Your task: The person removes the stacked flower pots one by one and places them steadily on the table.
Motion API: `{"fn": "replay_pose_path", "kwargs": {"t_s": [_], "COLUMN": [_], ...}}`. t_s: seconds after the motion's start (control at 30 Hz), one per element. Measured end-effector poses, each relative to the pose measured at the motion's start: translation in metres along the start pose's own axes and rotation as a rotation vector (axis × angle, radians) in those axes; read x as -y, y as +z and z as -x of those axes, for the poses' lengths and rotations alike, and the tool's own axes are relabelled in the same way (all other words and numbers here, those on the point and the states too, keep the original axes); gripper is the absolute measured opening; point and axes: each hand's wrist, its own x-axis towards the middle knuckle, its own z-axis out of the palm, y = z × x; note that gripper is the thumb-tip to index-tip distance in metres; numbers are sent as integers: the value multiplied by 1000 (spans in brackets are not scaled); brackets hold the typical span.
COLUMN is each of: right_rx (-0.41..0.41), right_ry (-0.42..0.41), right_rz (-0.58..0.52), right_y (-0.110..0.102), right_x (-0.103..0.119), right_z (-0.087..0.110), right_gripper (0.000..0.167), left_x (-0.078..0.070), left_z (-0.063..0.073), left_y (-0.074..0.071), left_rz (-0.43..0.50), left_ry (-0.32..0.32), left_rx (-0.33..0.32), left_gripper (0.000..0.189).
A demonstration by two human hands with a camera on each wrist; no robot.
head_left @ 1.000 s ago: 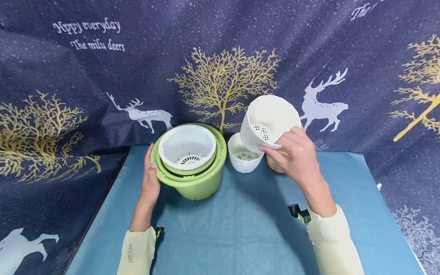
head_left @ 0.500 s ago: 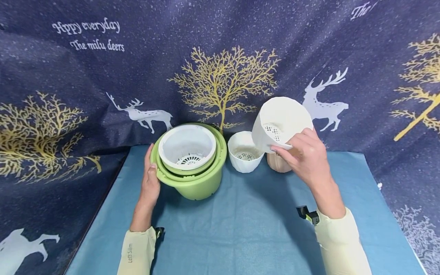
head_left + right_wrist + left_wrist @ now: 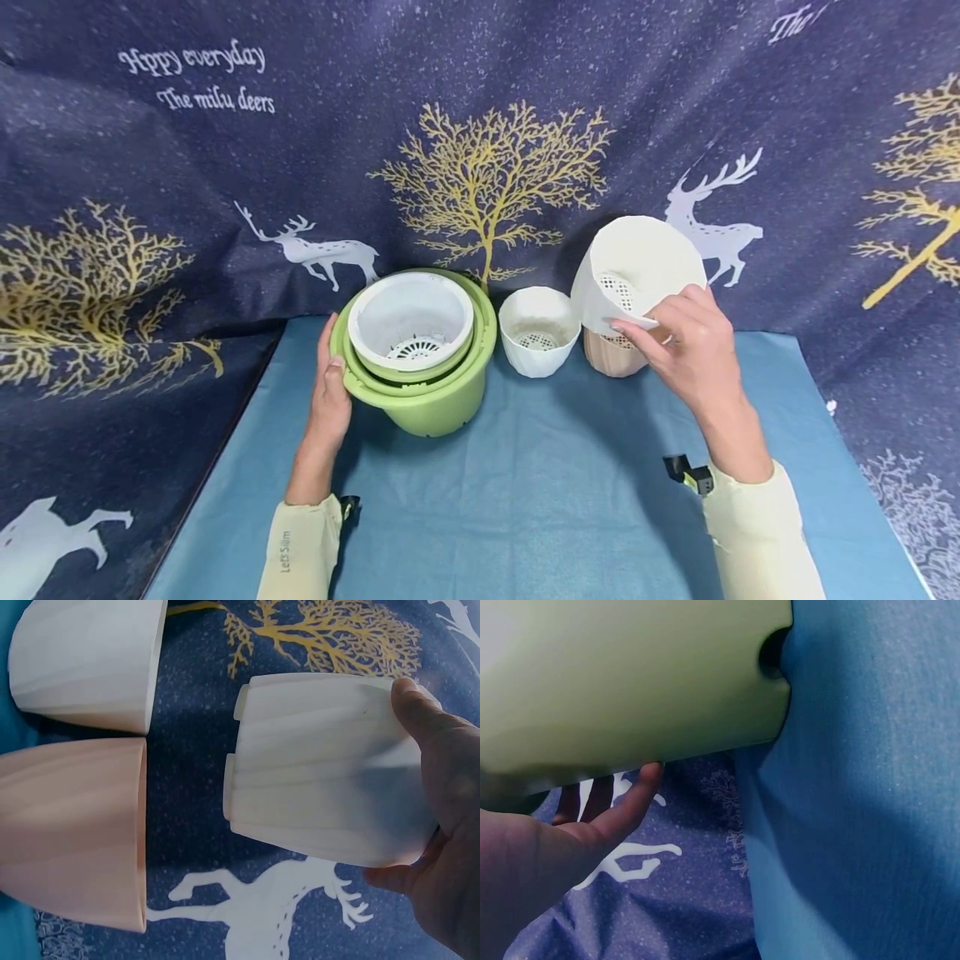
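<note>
In the head view, my left hand (image 3: 327, 392) holds the left rim of a large green flowerpot (image 3: 438, 414); its fingers touch the outer wall, also seen in the left wrist view. Nested inside are a smaller green pot and a white pot (image 3: 375, 308) with a slotted bottom. With thumb and fingers, my right hand (image 3: 693, 342) grips the near rim of a white flowerpot (image 3: 596, 292), tilted with its mouth towards me. That pot (image 3: 322, 765) hangs above a pinkish-beige flowerpot (image 3: 75, 832) in the right wrist view. A smaller white flowerpot (image 3: 534, 358) stands left of the beige one.
A blue cloth (image 3: 487, 517) covers the table. Behind it hangs a dark blue backdrop (image 3: 315, 167) printed with deer and golden trees, close behind the row of pots.
My right hand has moved rightward and slightly down with the white flowerpot, now over the beige one, more of which shows. My left hand and the green flowerpot have stayed put.
</note>
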Motion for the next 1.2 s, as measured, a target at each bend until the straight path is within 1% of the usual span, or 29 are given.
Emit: {"fn": "replay_pose_path", "kwargs": {"t_s": [0.27, 0.5, 0.77, 0.97, 1.2], "right_rx": [-54, -52, -72, -76, -78], "right_ry": [-1, 31, 74, 81, 92], "right_rz": [18, 49, 77, 94, 131], "right_y": [-5, -10, -18, -24, -29], "right_x": [-9, -13, -21, -27, -31], "right_z": [5, 10, 16, 20, 25], "right_gripper": [52, 49, 54, 57, 60], "left_x": [2, 2, 3, 3, 3], "left_z": [0, 1, 0, 0, 0], "left_y": [0, 0, 0, 0, 0], "left_rz": [-1, -6, -9, 2, 12], "left_ry": [14, 13, 13, 7, 5], "left_rx": [-3, -6, -1, 5, -10], "left_gripper": [58, 58, 57, 57, 58]}}
